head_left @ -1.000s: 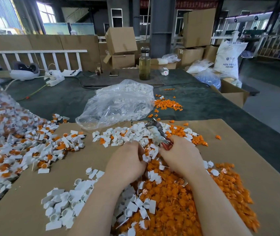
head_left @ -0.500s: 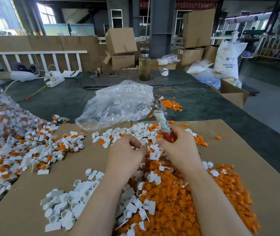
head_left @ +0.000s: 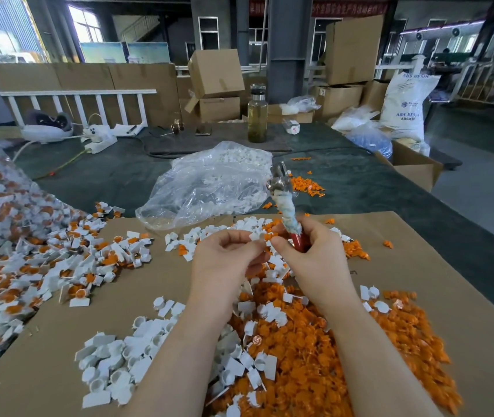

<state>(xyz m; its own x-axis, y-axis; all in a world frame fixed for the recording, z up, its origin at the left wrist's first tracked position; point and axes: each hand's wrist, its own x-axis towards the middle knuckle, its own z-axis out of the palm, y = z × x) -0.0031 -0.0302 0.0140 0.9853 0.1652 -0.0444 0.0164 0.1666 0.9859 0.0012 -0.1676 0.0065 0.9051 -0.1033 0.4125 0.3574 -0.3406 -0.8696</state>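
Cardboard sheet (head_left: 435, 266) covers your end of the bench. On it: orange parts (head_left: 315, 356) heaped under your wrists, loose white clips (head_left: 113, 365) near left, mixed white-orange pieces (head_left: 29, 266) banked far left. Clear bag (head_left: 209, 185) of white parts lies at the cardboard's far edge. Your right hand (head_left: 321, 260) is clamped round the red handle of the hand tool (head_left: 285, 206), with its wrapped shank and metal head pointing up and away. Your left hand (head_left: 224, 260) pinches one small white clip (head_left: 256, 237) at its fingertips, just beside the right thumb. Both hands are close together above the heap; can't tell if they touch.
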